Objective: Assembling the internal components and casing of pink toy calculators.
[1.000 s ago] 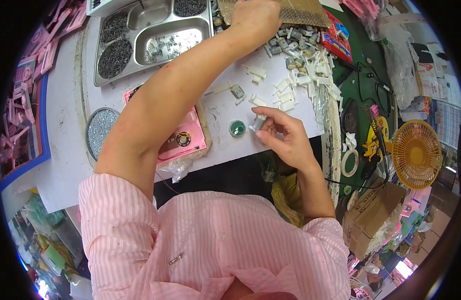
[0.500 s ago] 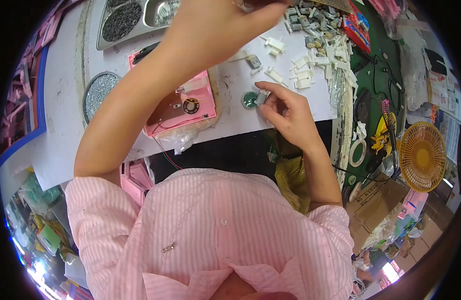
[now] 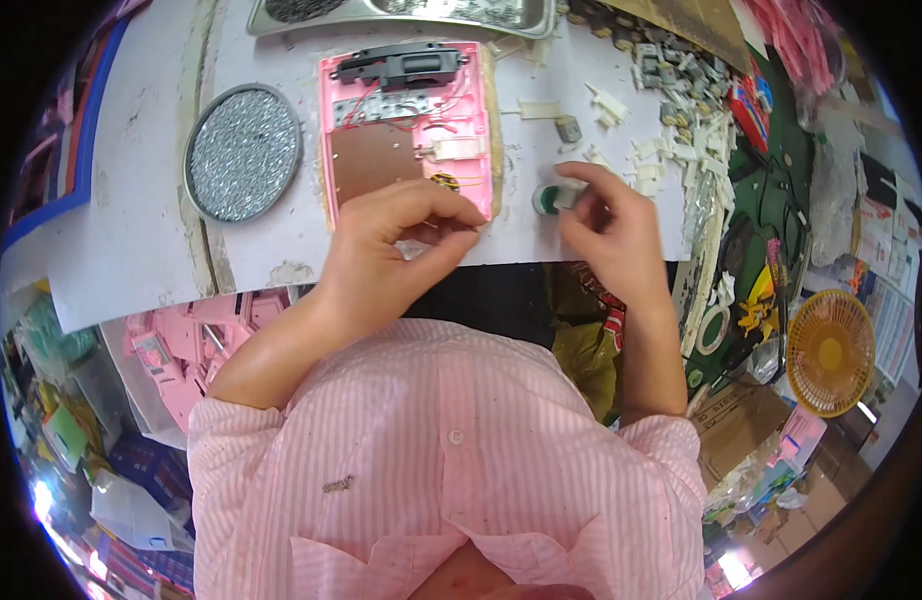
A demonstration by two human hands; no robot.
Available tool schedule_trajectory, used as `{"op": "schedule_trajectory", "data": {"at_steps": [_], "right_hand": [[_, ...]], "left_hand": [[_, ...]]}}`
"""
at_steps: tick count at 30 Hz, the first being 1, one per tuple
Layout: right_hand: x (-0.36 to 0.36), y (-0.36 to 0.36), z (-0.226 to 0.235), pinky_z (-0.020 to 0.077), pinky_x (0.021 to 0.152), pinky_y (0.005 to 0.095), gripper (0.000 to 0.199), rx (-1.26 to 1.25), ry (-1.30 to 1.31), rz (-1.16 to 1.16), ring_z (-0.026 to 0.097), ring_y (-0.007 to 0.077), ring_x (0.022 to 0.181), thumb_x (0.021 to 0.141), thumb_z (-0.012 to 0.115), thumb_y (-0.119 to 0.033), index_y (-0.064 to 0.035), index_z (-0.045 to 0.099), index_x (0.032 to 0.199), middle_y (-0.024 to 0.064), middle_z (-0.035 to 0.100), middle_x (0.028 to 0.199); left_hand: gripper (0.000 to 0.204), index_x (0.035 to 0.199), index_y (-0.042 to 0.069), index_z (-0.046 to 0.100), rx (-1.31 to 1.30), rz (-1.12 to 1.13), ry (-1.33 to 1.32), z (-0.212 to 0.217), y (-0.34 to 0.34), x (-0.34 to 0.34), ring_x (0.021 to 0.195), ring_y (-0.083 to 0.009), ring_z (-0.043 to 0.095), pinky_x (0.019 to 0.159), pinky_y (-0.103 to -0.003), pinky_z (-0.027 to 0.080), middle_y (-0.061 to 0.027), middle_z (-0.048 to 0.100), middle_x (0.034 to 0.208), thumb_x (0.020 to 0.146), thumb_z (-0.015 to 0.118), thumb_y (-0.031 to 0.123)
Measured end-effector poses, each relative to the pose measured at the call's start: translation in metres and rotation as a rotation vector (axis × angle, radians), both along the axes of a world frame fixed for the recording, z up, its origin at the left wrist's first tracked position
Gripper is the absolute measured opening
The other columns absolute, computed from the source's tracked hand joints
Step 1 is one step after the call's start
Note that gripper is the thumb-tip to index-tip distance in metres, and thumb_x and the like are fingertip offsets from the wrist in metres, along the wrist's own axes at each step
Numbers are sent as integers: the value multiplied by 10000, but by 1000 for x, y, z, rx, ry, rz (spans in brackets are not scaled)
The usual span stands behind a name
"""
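Observation:
My left hand point(image 3: 406, 245) is closed in a pinch by the near right corner of a pink plastic case point(image 3: 484, 120); whatever its fingertips hold is too small or hidden. Inside the case sit a black part point(image 3: 411, 66), a brown board point(image 3: 373, 160), a white plastic piece point(image 3: 456, 149) and thin wires. Between the thumb and forefinger of my right hand point(image 3: 616, 220) is a small grey motor point(image 3: 569, 194). It is held right at a small round dish with green contents point(image 3: 546, 200). Another motor point(image 3: 568, 129) lies farther back on the table.
A round tray of small silvery metal pieces point(image 3: 243, 152) stands left of the case. A metal tray point(image 3: 401, 22) with small parts is at the back. Motors point(image 3: 661, 75) and white plastic parts point(image 3: 661, 165) are heaped at the right. A yellow fan point(image 3: 831, 352) stands far right.
My left hand has come back from the motor heap to the near corner of the pink case, uncovering the case. My right hand keeps the motor at the green dish. The whole view has shifted.

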State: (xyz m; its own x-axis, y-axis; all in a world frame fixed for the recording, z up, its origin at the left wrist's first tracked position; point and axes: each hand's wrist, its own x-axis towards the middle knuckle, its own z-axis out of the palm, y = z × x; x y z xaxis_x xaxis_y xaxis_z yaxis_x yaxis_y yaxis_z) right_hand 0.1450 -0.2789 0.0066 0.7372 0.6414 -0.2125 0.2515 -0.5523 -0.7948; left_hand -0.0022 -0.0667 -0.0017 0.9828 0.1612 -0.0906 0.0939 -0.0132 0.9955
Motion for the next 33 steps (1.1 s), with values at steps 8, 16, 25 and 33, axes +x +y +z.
{"op": "schedule_trajectory", "data": {"at_steps": [8,16,25,33], "right_hand": [[-35,29,-3,474,739,185,453,632,756,-9,570,51,809,881,670,52,45,560,1320,20,617,960],[-31,31,-15,492,743,207,462,549,725,50,596,55,853,885,667,50,41,544,1330,46,675,1038],[-31,41,-3,425,557,252,447,366,118,126,547,110,604,763,799,-42,-48,675,1193,35,658,834],[-29,48,-8,489,592,306,383,587,-306,370,614,199,679,705,818,6,-57,681,1057,65,681,867]], "left_hand": [[345,1154,25,586,26,121,-104,-9,-9,-1,824,-113,684,729,-252,570,-58,679,948,844,715,-52],[397,1202,13,537,14,60,-62,-10,-5,-4,944,-114,660,819,-254,546,-54,650,1035,854,707,-70],[314,1066,3,606,498,158,-487,-24,-1,-7,839,-218,695,708,-328,558,-128,688,948,798,733,-99],[232,967,19,649,137,205,-425,-22,1,-8,811,-244,678,720,-325,548,-100,696,912,777,740,-80]]}}
